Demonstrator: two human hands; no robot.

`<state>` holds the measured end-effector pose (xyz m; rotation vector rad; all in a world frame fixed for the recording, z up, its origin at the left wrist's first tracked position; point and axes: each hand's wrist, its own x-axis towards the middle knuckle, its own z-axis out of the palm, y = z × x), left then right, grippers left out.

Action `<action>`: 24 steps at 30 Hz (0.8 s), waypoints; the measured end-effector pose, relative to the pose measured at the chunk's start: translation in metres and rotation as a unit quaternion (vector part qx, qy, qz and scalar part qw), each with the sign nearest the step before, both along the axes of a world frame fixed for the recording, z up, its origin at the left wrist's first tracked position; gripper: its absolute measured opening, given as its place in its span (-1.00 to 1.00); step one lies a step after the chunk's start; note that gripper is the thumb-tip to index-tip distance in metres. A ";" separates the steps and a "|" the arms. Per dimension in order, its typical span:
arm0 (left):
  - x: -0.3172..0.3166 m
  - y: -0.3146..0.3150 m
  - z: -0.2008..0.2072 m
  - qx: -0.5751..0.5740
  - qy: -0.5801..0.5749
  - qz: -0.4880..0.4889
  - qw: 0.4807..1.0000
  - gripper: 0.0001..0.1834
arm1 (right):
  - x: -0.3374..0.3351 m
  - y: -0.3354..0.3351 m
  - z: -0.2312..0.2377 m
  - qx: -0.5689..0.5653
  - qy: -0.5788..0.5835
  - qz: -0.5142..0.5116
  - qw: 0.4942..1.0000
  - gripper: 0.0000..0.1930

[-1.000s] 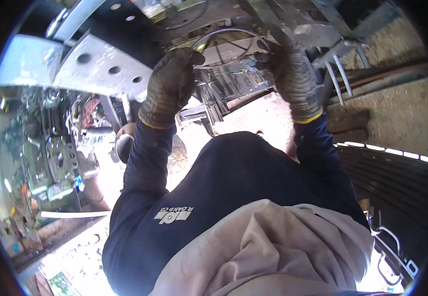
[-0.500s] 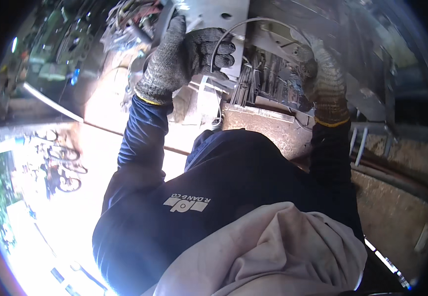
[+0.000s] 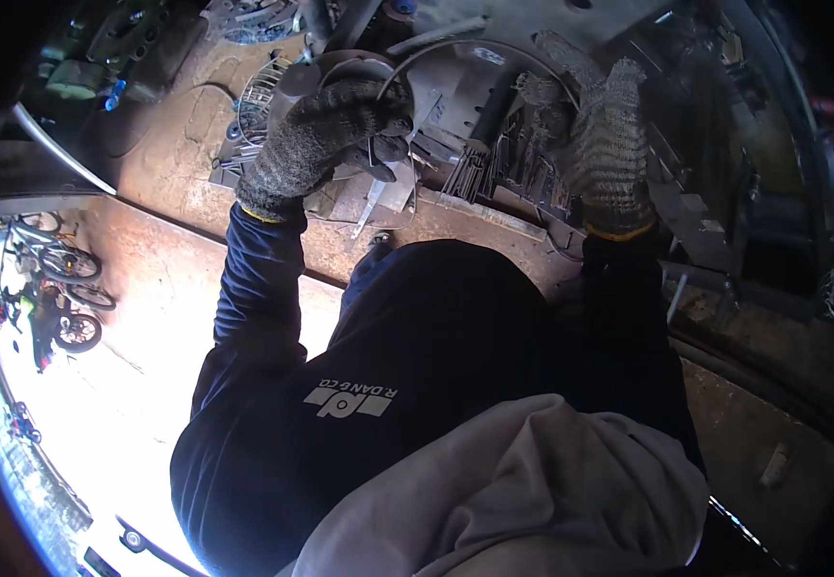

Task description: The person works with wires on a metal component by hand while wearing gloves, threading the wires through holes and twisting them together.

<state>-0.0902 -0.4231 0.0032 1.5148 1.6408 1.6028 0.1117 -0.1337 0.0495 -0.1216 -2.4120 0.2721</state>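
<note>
A thin, dark wire or rod (image 3: 465,41) bows upward between my two hands. I wear grey knit gloves with yellow cuffs. My left hand (image 3: 325,139) is closed, its fingers curled round the left part of the bow; a short length shows below the fingers. The right end of the bow meets my right hand (image 3: 609,144). Two of its fingers point up, while others appear bent at the wire; the exact grip there is partly hidden. Below the arc lies a bundle of thin metal rods (image 3: 470,173), beside a dark round bar (image 3: 496,111).
A metal cylinder (image 3: 297,82) and a wire coil (image 3: 261,91) stand near my left hand. Loose metal parts (image 3: 258,21) lie at the far left. A flat metal strip (image 3: 484,213) runs nearer my body. Bicycles and motorbikes (image 3: 66,264) are parked on the left.
The left hand has lowered and curled its fingers tighter round the wire. The right hand has shifted slightly left, with two fingers now stretched upward. The view has shifted, showing more of the bench.
</note>
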 end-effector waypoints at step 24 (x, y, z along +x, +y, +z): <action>-0.085 -0.095 -0.078 -0.044 -0.194 0.007 0.980 -0.44 | -0.100 -0.104 0.003 -0.707 -0.085 0.210 0.670 -0.48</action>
